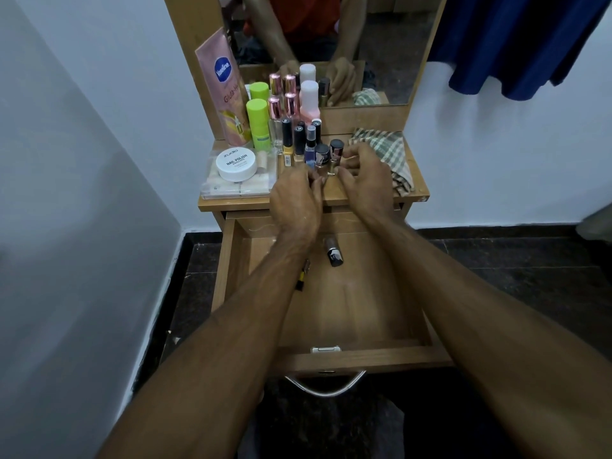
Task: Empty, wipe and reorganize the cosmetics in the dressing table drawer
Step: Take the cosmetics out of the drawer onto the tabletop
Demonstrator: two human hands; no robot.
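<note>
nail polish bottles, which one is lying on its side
The dark-capped bottle in the open drawer lies flat on the drawer floor; the bottles on the tabletop stand upright.

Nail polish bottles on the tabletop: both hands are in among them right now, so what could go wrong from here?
1. The bottles stand packed and upright near the front edge; the left hand or right hand could knock one over and topple its neighbours.
2. A toppled bottle could roll off into the open drawer, where one bottle lies already.
3. The cloth lies beside the right hand; dragging it could sweep bottles along.
</note>
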